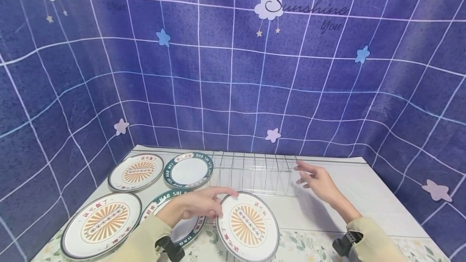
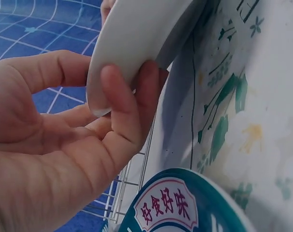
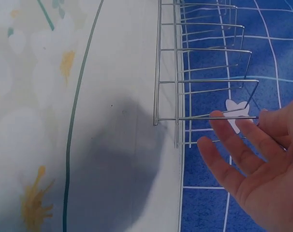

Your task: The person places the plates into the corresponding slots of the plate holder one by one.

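Note:
My left hand (image 1: 198,205) grips a white plate (image 1: 248,227) by its rim, in front of the rack. The plate has an orange sunburst and red characters, and its face tilts toward the head camera. Seen from the left wrist, the fingers (image 2: 122,108) press its pale underside (image 2: 137,38). At the right end of a silver wire rack (image 1: 251,173), my right hand (image 1: 318,183) holds the end wire between thumb and fingers. The right wrist view shows that wire rack (image 3: 204,79) reaching to the fingertips.
Left of the rack lie two more sunburst plates (image 1: 136,172) (image 1: 102,225) and two green-rimmed plates (image 1: 188,170) (image 1: 189,237). My left forearm covers part of the nearer green-rimmed one. A blue grid-patterned cloth (image 1: 233,64) walls the white table (image 1: 335,213) at the back and sides.

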The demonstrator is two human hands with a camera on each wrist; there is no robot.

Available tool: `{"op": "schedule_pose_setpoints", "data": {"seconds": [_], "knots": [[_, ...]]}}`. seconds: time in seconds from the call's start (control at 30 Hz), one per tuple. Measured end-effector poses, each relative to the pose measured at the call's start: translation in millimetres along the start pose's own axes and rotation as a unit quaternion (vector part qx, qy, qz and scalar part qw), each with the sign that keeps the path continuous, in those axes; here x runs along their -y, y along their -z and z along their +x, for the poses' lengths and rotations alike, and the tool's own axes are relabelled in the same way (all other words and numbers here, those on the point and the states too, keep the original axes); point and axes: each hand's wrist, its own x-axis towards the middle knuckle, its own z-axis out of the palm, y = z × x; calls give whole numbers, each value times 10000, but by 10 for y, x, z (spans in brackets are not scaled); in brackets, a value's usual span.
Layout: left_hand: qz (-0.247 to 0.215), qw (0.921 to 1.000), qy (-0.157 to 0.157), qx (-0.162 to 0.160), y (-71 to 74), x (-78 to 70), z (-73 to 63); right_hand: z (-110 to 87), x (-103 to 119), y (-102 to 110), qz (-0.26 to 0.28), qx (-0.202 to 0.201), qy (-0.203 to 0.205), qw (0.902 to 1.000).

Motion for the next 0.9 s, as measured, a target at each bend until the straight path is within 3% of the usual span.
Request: {"op": "schedule_pose_setpoints", "data": {"seconds": [0.13,0.3,0.5,0.9], "knots": [[-351,9987,-126,351,33,3,-51,13,5,4,110,61,-68,9999],[-973,9913,-407,785,27,-1,-133,15,33,0,201,98,-44,9997],[-1373,9848,-658,833,-30,-21,-221,9,39,12,379,151,-37,9992],[-1389,9826,-1054,633,-135,-32,-337,-3,1,52,693,335,-453,9960]]}}
